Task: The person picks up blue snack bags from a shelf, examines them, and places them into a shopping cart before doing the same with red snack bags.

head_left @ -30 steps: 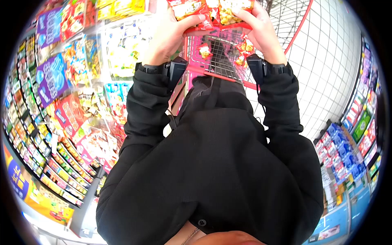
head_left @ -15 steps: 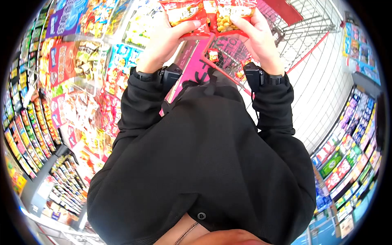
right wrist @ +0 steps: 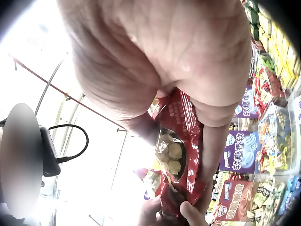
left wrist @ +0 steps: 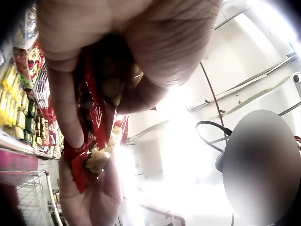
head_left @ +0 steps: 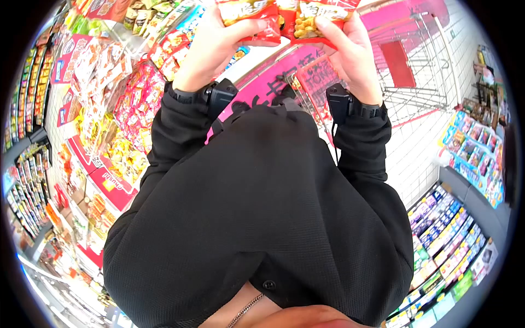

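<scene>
Both hands hold red snack packets side by side at the top of the head view. My left hand (head_left: 210, 46) pinches the left packet (head_left: 249, 12), its thumb lying across the front. The right hand (head_left: 353, 54) grips the other red packet (head_left: 322, 13), thumb on the front near a clear window. Round pale-yellow snack pieces show through that window (right wrist: 170, 155) in the right wrist view. Between the two, their inner edges meet or overlap. In the left wrist view, fingers wrap behind a crinkled red packet (left wrist: 91, 157).
Bins of wrapped sweets (head_left: 142, 101) line the left side. Beyond the right hand stands a wire shopping cart (head_left: 424, 82) with a red panel. A smaller red-edged cart (head_left: 314, 98) is below the hands. Stocked shelves (head_left: 451, 235) curve along the right, beside white tiled floor (head_left: 410, 169).
The view has turned and moved along the aisle: bins and shelves have shifted, and the wire cart shows more fully. Both hands keep their hold on the packets.
</scene>
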Demonstrator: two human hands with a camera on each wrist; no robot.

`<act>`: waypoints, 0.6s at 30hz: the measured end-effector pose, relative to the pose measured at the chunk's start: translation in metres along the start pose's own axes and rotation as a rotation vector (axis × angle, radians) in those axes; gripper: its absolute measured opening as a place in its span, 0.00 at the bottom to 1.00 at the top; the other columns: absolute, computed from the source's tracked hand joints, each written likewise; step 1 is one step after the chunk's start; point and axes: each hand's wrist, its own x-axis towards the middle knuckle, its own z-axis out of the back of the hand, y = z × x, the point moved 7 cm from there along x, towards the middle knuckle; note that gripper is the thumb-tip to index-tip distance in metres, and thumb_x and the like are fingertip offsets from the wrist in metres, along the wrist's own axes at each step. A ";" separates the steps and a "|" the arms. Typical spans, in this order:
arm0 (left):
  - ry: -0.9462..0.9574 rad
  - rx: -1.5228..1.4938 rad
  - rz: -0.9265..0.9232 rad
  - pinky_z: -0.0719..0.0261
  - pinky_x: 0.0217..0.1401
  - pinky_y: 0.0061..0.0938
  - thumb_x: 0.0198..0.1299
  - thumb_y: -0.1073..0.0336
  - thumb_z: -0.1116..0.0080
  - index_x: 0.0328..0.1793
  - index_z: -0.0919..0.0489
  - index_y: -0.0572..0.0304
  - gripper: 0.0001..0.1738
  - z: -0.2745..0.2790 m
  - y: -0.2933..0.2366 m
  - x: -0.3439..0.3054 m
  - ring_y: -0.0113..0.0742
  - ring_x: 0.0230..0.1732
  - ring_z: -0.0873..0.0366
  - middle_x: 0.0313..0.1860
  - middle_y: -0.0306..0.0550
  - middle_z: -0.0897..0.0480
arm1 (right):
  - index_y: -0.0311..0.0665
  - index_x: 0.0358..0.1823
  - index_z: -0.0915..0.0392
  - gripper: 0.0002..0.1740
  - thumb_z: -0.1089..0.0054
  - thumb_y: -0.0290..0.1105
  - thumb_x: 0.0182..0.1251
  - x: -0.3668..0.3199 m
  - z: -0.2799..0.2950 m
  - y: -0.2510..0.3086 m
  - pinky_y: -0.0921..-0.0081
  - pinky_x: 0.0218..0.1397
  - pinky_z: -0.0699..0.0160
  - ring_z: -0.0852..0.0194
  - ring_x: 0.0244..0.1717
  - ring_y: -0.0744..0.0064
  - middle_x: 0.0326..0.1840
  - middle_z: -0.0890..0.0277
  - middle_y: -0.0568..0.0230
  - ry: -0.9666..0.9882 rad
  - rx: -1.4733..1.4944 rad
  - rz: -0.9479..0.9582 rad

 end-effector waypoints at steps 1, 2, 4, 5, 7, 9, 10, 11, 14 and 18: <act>-0.023 -0.027 -0.009 0.10 0.59 0.50 0.68 0.78 0.44 0.65 0.24 0.69 0.19 0.005 -0.007 -0.008 0.42 0.57 0.13 0.58 0.52 0.15 | 0.33 0.75 0.38 0.28 0.43 0.24 0.77 0.003 -0.016 0.006 0.71 0.63 0.20 0.21 0.60 0.72 0.64 0.23 0.61 0.004 -0.025 0.003; -0.051 -0.055 -0.011 0.10 0.58 0.50 0.69 0.78 0.44 0.65 0.24 0.68 0.19 0.012 -0.012 -0.019 0.43 0.56 0.13 0.58 0.52 0.15 | 0.33 0.77 0.40 0.29 0.43 0.25 0.78 0.001 -0.031 0.008 0.72 0.61 0.19 0.21 0.59 0.73 0.64 0.23 0.61 0.008 0.012 -0.068; -0.089 -0.073 -0.031 0.10 0.58 0.51 0.69 0.77 0.44 0.66 0.24 0.67 0.19 0.026 -0.021 -0.036 0.43 0.57 0.13 0.58 0.51 0.15 | 0.33 0.76 0.39 0.28 0.43 0.25 0.78 0.009 -0.046 -0.002 0.71 0.60 0.17 0.20 0.58 0.72 0.64 0.23 0.61 0.063 -0.007 -0.009; -0.101 -0.067 -0.042 0.09 0.57 0.51 0.69 0.77 0.45 0.66 0.24 0.66 0.19 0.031 -0.024 -0.045 0.43 0.57 0.14 0.58 0.51 0.15 | 0.33 0.76 0.39 0.28 0.44 0.25 0.78 0.009 -0.053 -0.007 0.70 0.59 0.16 0.20 0.57 0.72 0.64 0.23 0.60 0.085 -0.015 0.014; -0.118 -0.057 -0.065 0.08 0.55 0.51 0.70 0.76 0.45 0.67 0.25 0.65 0.20 0.036 -0.033 -0.059 0.44 0.57 0.14 0.58 0.50 0.15 | 0.34 0.76 0.38 0.27 0.44 0.26 0.79 0.007 -0.071 -0.011 0.70 0.60 0.16 0.20 0.58 0.72 0.63 0.23 0.60 0.099 0.005 -0.067; -0.235 -0.094 -0.011 0.07 0.45 0.41 0.65 0.78 0.43 0.73 0.30 0.58 0.29 0.037 -0.039 -0.069 0.41 0.53 0.13 0.59 0.46 0.17 | 0.34 0.75 0.37 0.26 0.45 0.27 0.80 0.002 -0.079 -0.019 0.70 0.60 0.16 0.20 0.58 0.72 0.62 0.23 0.60 0.102 -0.002 -0.150; -0.311 -0.122 -0.004 0.07 0.45 0.42 0.64 0.79 0.44 0.74 0.31 0.58 0.31 0.038 -0.044 -0.079 0.41 0.52 0.13 0.60 0.48 0.18 | 0.35 0.75 0.36 0.25 0.46 0.27 0.81 0.002 -0.076 -0.026 0.70 0.60 0.17 0.20 0.58 0.72 0.62 0.22 0.61 0.101 -0.018 -0.190; -0.387 -0.151 0.005 0.06 0.45 0.42 0.63 0.80 0.45 0.75 0.31 0.57 0.32 0.043 -0.045 -0.088 0.42 0.52 0.13 0.61 0.49 0.18 | 0.35 0.74 0.35 0.24 0.47 0.27 0.81 0.002 -0.077 -0.031 0.71 0.60 0.17 0.20 0.58 0.73 0.61 0.22 0.61 0.099 -0.034 -0.230; -0.325 -0.193 0.008 0.07 0.46 0.44 0.63 0.80 0.45 0.75 0.32 0.54 0.33 0.058 -0.042 -0.102 0.44 0.53 0.13 0.63 0.50 0.19 | 0.35 0.72 0.32 0.20 0.50 0.29 0.83 0.003 -0.103 -0.026 0.71 0.60 0.17 0.21 0.57 0.76 0.59 0.22 0.64 0.073 0.001 -0.072; -0.262 -0.238 -0.046 0.08 0.49 0.45 0.65 0.79 0.47 0.74 0.30 0.53 0.30 0.070 -0.048 -0.121 0.43 0.55 0.14 0.63 0.49 0.19 | 0.37 0.66 0.26 0.15 0.50 0.32 0.84 -0.003 -0.133 -0.035 0.77 0.58 0.22 0.23 0.51 0.81 0.55 0.22 0.70 0.034 0.079 -0.133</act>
